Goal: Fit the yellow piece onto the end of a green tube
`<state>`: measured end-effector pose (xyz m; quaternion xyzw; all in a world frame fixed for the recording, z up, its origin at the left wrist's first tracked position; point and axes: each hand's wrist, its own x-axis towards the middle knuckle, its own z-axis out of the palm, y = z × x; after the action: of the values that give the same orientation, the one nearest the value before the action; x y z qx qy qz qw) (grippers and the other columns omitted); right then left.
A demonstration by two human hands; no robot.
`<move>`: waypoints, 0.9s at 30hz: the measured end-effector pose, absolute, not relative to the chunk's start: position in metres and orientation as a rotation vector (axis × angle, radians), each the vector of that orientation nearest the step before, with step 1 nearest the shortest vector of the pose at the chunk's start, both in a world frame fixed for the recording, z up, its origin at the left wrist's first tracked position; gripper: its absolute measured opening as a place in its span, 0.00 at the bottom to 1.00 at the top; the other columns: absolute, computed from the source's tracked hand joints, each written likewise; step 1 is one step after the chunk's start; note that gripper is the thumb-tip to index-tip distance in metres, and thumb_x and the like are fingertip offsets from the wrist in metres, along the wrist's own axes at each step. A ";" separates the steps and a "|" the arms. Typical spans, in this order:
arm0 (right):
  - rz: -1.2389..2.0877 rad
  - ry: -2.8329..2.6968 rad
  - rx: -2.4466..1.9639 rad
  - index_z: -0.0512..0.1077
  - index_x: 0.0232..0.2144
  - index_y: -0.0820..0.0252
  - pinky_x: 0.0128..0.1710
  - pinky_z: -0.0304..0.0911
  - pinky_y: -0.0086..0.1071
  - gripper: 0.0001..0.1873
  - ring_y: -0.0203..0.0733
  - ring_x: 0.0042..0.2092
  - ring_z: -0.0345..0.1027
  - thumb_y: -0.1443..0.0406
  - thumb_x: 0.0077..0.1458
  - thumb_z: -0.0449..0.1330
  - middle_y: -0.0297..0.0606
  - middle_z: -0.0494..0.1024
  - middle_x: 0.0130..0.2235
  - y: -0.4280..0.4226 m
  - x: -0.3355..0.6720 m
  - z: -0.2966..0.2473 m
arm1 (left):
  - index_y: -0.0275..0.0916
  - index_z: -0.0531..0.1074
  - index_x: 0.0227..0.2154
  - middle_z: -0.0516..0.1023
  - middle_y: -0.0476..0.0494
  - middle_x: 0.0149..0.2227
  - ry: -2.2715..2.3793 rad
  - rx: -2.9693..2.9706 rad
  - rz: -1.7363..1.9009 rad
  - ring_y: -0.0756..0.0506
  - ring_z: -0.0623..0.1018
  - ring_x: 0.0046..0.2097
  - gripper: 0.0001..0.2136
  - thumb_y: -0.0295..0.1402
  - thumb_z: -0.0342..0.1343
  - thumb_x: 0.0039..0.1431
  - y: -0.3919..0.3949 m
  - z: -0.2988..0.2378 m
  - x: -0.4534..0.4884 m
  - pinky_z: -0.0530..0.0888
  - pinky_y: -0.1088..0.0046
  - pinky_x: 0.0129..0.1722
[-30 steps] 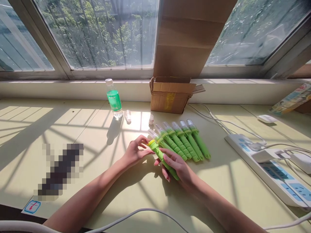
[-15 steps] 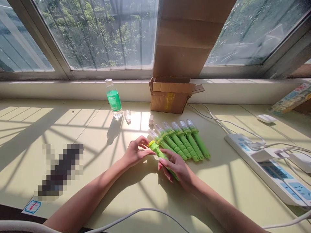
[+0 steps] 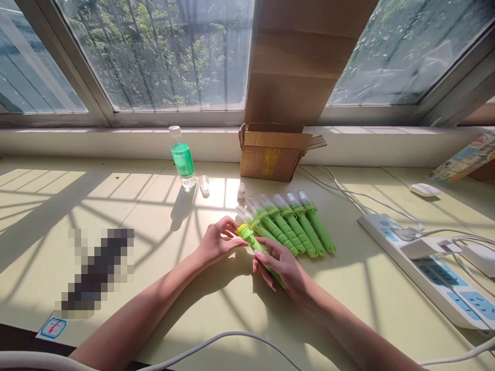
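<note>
My right hand [image 3: 276,260] is closed around the ribbed handle of a green flashlight-like stick [image 3: 251,239], held tilted just above the table with its capless end up and to the left. My left hand [image 3: 220,239] pinches that end at its yellow ring [image 3: 243,228] between thumb and forefinger; the fingers partly hide the ring. Close behind my right hand, several like green sticks with clear caps [image 3: 292,221] lie side by side in a slanted row. A loose clear cap [image 3: 204,186] and a small white piece [image 3: 241,190] stand farther back.
A bottle with a green label [image 3: 182,159] stands behind the loose cap. An open cardboard box [image 3: 274,154] is by the window sill. To the right lies a white power strip [image 3: 421,273] with plugs and cables. A white cable [image 3: 232,334] crosses the near edge.
Both hands keep the same hold on the green stick. The whole view has shifted very slightly; nothing else visibly moves.
</note>
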<state>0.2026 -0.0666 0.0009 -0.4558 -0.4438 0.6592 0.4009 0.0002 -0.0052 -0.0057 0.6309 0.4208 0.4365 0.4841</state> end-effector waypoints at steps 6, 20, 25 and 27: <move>1.665 -1.116 -1.148 0.69 0.55 0.63 0.14 0.52 0.28 0.35 0.33 0.15 0.59 0.47 0.56 0.70 0.33 0.80 0.27 -0.067 0.204 -0.002 | 0.42 0.71 0.28 0.79 0.45 0.34 1.053 1.533 1.054 0.40 0.82 0.38 0.18 0.38 0.76 0.44 -0.006 -0.003 -0.001 0.81 0.62 0.33; 1.711 -1.154 -1.096 0.73 0.53 0.64 0.14 0.51 0.27 0.31 0.31 0.15 0.58 0.46 0.58 0.68 0.34 0.79 0.27 -0.067 0.202 0.006 | 0.43 0.70 0.33 0.77 0.49 0.34 1.001 1.539 1.050 0.44 0.82 0.36 0.19 0.42 0.75 0.49 -0.006 -0.003 0.002 0.80 0.65 0.35; 1.713 -1.145 -1.102 0.73 0.51 0.63 0.14 0.50 0.27 0.32 0.31 0.15 0.58 0.45 0.57 0.69 0.34 0.79 0.26 -0.067 0.202 0.006 | 0.43 0.69 0.33 0.77 0.49 0.33 1.006 1.551 1.038 0.43 0.82 0.36 0.20 0.44 0.75 0.49 -0.006 -0.004 0.001 0.80 0.64 0.36; 1.714 -1.144 -1.099 0.73 0.50 0.63 0.14 0.51 0.27 0.31 0.31 0.15 0.57 0.45 0.57 0.68 0.34 0.79 0.26 -0.067 0.202 0.006 | 0.43 0.69 0.33 0.77 0.49 0.33 1.010 1.554 1.033 0.43 0.81 0.36 0.20 0.44 0.75 0.50 -0.007 -0.005 0.001 0.79 0.65 0.34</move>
<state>0.2022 -0.0671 0.0062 -0.4330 -0.4507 0.6749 0.3922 0.0009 -0.0068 -0.0049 0.6394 0.4155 0.4248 0.4879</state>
